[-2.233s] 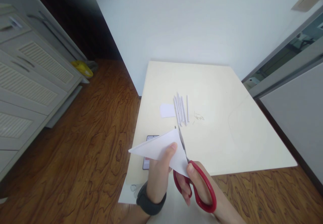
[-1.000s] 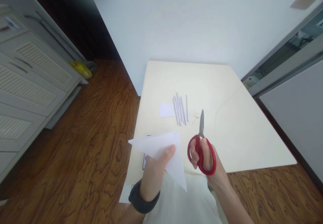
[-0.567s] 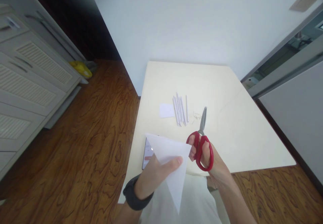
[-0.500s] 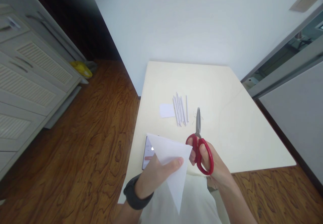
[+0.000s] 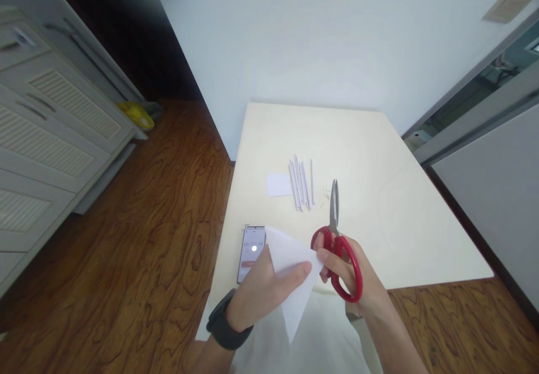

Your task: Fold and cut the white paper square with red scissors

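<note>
A folded white sheet of paper [image 5: 290, 253] is pinched in my left hand [image 5: 275, 287], thumb on top, one point hanging down toward my lap. My right hand [image 5: 347, 264] has the red-handled scissors [image 5: 334, 211] hooked on its fingers, blades pointing away from me and nearly closed. The right thumb and fingertips also meet the paper's right corner. Beyond the hands, several thin rolled paper sticks [image 5: 301, 186] lie side by side, with a small white paper piece [image 5: 278, 185] to their left.
A phone [image 5: 251, 253] showing a timer lies left of the paper. Small paper scraps [image 5: 326, 193] are scattered by the scissor blades. The white table [image 5: 404, 205] meets the wall at its far edge. Cabinets [image 5: 54, 121] stand at the left.
The paper's left corner has moved right, uncovering more of the phone. My right thumb has come onto the paper's right corner, and the scissors have shifted slightly right.
</note>
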`<state>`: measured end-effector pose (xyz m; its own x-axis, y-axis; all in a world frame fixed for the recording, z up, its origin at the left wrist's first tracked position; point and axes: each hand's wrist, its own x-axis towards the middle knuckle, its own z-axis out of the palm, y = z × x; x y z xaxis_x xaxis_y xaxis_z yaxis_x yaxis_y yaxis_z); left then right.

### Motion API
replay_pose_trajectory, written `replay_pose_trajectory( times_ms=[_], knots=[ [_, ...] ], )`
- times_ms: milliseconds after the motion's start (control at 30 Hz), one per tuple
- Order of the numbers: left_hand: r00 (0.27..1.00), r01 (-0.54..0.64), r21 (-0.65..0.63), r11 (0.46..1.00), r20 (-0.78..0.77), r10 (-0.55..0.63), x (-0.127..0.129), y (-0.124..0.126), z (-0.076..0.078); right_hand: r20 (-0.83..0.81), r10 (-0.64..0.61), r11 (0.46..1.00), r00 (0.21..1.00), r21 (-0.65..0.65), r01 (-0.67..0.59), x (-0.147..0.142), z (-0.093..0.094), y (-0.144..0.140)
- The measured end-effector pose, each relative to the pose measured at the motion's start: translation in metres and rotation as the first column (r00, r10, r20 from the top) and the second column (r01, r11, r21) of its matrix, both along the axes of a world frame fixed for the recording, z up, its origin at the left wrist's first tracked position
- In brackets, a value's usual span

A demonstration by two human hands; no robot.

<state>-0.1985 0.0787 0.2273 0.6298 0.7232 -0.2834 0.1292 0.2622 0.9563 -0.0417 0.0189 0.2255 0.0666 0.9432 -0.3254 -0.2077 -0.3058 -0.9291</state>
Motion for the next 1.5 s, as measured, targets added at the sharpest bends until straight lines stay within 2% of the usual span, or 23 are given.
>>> replay_pose_trajectory(
  times_ms=[300, 600, 767, 900, 1067, 1233, 1400, 1500],
  knots=[
    [0.975, -0.222, -0.006, 0.975, 0.021, 0.223, -0.001, 0.004, -0.002, 0.053, -0.005, 1.0, 0.999, -0.026, 0.007, 0.0, 0.009, 0.002],
    [0.977, -0.212, 0.026, 0.977, 0.024, 0.212, -0.003, 0.003, -0.001, 0.088, 0.037, 0.999, 0.995, -0.01, -0.036, 0.002, 0.012, 0.0],
    [0.991, -0.134, 0.082, 0.988, 0.005, 0.134, -0.008, 0.008, 0.0, 0.088, 0.015, 0.999, 0.996, 0.045, -0.019, 0.003, 0.004, -0.002],
    [0.998, -0.005, 0.192, 0.981, -0.066, 0.018, -0.007, 0.007, 0.003, 0.075, -0.023, 0.997, 0.997, 0.08, 0.017, 0.003, 0.002, 0.0],
    [0.973, 0.186, 0.341, 0.922, -0.194, -0.125, -0.001, 0.004, 0.012, -0.001, -0.01, 0.998, 1.0, 0.064, 0.01, -0.002, 0.006, 0.005],
    [0.961, 0.245, 0.441, 0.863, -0.231, -0.154, -0.002, 0.003, 0.017, 0.096, 0.002, 1.0, 0.995, 0.006, -0.002, -0.004, 0.012, 0.005],
    [0.922, 0.365, 0.442, 0.819, -0.297, -0.25, -0.006, 0.007, 0.024, 0.149, 0.006, 0.999, 0.989, 0.043, -0.012, -0.004, 0.016, 0.004],
    [0.919, 0.372, 0.437, 0.819, -0.295, -0.26, -0.007, 0.008, 0.026, 0.134, -0.039, 0.997, 0.99, 0.072, 0.029, -0.005, 0.017, 0.004]
  ],
)
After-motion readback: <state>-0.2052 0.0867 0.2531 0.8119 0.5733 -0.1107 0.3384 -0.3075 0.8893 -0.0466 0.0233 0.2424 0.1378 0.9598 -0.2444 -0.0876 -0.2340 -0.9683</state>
